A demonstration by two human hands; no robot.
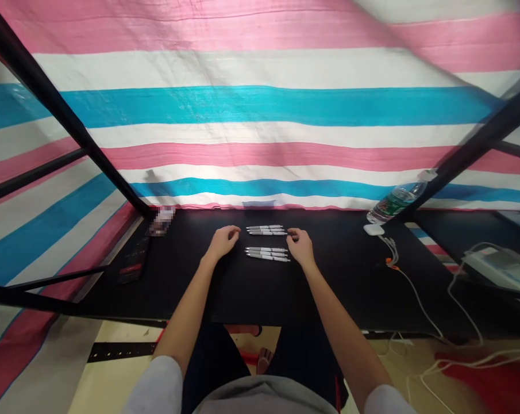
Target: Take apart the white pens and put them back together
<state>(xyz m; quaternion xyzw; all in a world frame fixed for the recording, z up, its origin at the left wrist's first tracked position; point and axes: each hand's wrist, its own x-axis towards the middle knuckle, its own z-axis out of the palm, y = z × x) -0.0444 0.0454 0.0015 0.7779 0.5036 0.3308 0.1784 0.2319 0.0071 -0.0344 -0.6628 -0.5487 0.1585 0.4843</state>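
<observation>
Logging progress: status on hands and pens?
Left hand, right hand: empty, flanking white pens. Pens in two groups, lying on black tabletop. Water bottle off right.

No legible txt, no readable labels

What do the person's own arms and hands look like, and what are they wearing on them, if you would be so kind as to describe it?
Both arms are bare below short, pale grey sleeves: the left sleeve and the right sleeve. The left hand and right hand wear no gloves, and no watch or bracelet shows.
</observation>
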